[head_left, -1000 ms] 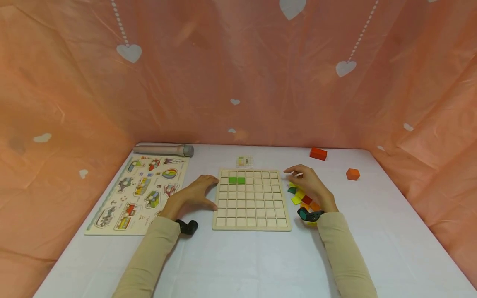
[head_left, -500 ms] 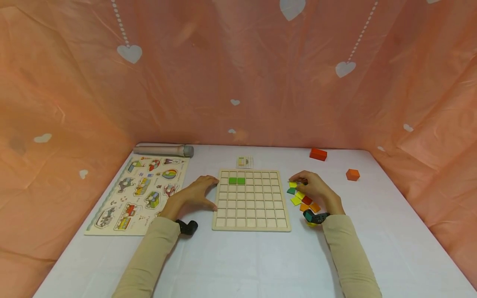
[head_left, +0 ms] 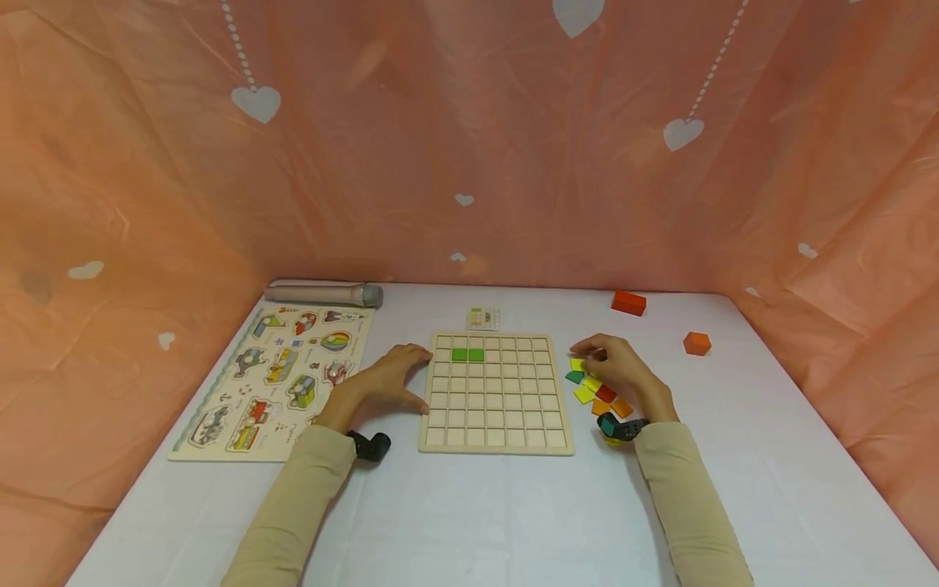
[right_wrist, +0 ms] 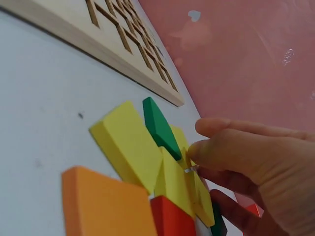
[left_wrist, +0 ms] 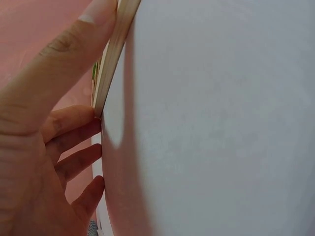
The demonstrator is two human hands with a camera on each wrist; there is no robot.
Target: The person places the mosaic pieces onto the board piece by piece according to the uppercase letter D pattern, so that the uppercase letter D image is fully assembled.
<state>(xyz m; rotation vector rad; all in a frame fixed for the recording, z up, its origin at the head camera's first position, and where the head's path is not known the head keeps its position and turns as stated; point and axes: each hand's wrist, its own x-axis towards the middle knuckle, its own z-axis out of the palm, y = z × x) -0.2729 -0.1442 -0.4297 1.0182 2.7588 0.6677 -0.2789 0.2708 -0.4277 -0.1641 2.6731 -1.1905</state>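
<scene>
A wooden grid board (head_left: 495, 440) lies at the centre of the table, with two green square tiles (head_left: 468, 355) in its upper left cells. My left hand (head_left: 381, 381) touches the board's left edge with thumb and fingers spread; the left wrist view shows the thumb (left_wrist: 64, 54) against its wooden side. Right of the board is a loose heap of coloured tiles (head_left: 590, 387). My right hand (head_left: 616, 365) is over the heap's far end, fingers loosely bent. In the right wrist view its thumb (right_wrist: 211, 152) meets the tiles beside a green tile (right_wrist: 160, 129) and a yellow tile (right_wrist: 125, 145).
A picture puzzle board (head_left: 275, 383) lies at the left, partly under the left sleeve. Behind it is a microphone (head_left: 323, 294). A small pattern card (head_left: 482, 318) lies beyond the grid board. A red block (head_left: 628, 302) and an orange block (head_left: 697, 343) stand at the right back.
The right hand has moved slightly right and down onto the tile heap, then stayed there. The left hand has kept its place at the board's edge.
</scene>
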